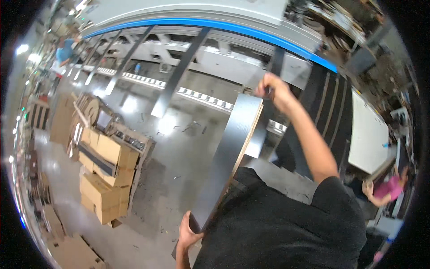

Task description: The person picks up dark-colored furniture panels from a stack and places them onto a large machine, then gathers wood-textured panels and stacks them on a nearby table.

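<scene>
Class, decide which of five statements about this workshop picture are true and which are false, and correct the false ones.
1. The left hand is at the lower end of the long dark board. True.
2. The right hand is also at the board's lower end. False: it is by the upper end.
3. The long rail across the top is red. False: it is blue.
4. Cardboard boxes are stacked left of the board. True.
5. The person in pink is at the picture's left side. False: they are at the right.
</scene>
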Tool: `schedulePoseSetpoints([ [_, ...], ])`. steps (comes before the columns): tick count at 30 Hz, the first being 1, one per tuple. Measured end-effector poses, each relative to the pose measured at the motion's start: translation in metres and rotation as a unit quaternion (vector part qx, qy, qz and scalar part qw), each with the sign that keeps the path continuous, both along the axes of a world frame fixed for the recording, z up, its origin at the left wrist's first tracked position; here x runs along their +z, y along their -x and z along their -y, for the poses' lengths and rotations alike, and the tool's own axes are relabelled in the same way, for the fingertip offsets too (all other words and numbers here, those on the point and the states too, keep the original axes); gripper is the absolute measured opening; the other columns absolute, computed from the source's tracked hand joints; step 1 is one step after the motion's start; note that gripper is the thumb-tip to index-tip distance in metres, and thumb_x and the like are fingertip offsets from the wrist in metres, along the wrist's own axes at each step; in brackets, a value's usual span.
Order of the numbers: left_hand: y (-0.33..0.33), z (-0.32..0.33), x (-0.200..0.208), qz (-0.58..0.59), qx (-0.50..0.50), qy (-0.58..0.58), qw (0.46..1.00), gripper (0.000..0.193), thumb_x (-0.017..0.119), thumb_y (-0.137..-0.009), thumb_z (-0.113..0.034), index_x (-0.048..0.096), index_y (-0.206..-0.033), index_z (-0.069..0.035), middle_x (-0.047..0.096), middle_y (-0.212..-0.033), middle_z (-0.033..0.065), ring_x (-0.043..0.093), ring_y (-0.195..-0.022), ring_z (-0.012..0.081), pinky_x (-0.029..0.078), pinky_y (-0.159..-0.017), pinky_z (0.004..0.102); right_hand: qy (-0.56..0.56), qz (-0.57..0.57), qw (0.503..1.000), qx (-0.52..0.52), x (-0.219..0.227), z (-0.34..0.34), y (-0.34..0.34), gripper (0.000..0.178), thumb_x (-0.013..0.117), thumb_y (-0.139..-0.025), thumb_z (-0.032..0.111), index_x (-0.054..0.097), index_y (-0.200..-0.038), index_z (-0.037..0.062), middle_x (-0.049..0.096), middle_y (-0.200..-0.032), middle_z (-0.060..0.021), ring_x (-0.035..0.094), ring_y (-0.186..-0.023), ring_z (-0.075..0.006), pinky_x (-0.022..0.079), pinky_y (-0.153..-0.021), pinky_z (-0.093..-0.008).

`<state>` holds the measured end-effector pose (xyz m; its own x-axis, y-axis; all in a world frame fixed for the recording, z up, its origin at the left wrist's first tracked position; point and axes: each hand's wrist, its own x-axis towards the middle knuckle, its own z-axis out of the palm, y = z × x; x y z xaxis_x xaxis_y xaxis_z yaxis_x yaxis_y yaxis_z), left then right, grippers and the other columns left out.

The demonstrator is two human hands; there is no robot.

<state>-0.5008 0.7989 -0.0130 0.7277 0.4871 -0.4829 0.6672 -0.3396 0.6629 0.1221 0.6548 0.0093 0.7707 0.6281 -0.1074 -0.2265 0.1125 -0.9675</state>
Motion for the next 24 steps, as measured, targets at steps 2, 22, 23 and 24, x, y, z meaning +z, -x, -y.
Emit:
schedulePoseSetpoints([
  [2, -0.008, -0.016, 0.007, -0.028, 0.016, -0.008, 0.999, 0.105, 0.093, -0.054, -0.016, 0.046, -0.147, -0.004, 0.058, -0.138, 0.0194, 0.057, -0.131, 0.0379, 0.047, -0.110, 0.0449, -0.021, -0.084, 0.995, 0.054, -0.015, -0.039, 0.044, 0.040, 0.045, -0.111, 0.044, 0.066, -0.104, 0.0094, 0.063, -0.086, -0.0008, 0.058, -0.081, -0.0114, 0.047, -0.073, -0.0240],
  [22, 0.083, -0.127, 0.014, 0.045, 0.205, 0.115, 0.971, 0.102, 0.088, -0.063, -0.019, 0.043, -0.154, 0.000, 0.057, -0.144, 0.0216, 0.055, -0.136, 0.0320, 0.041, -0.117, 0.0402, 0.065, 0.166, 0.978, 0.108, -0.073, -0.397, 0.132, 0.057, 0.054, -0.105, 0.061, 0.075, -0.094, 0.0085, 0.062, -0.073, 0.0029, 0.055, -0.066, -0.0081, 0.043, -0.062, -0.0264],
  [23, 0.091, -0.144, 0.024, 0.036, 0.188, 0.102, 0.976, 0.104, 0.088, -0.065, -0.023, 0.041, -0.155, 0.000, 0.056, -0.146, 0.0227, 0.055, -0.138, 0.0338, 0.041, -0.117, 0.0412, 0.089, 0.185, 0.971, 0.123, -0.059, -0.424, 0.145, 0.058, 0.054, -0.105, 0.062, 0.074, -0.092, 0.0090, 0.060, -0.071, 0.0037, 0.054, -0.064, -0.0076, 0.042, -0.060, -0.0267],
  [24, 0.099, -0.161, 0.026, 0.044, 0.202, 0.100, 0.973, 0.104, 0.088, -0.065, -0.023, 0.041, -0.155, 0.000, 0.056, -0.146, 0.0227, 0.055, -0.138, 0.0338, 0.041, -0.117, 0.0412, 0.090, 0.230, 0.960, 0.128, -0.061, -0.453, 0.144, 0.056, 0.054, -0.105, 0.060, 0.074, -0.092, 0.0092, 0.057, -0.069, 0.0046, 0.052, -0.064, -0.0076, 0.040, -0.058, -0.0271],
])
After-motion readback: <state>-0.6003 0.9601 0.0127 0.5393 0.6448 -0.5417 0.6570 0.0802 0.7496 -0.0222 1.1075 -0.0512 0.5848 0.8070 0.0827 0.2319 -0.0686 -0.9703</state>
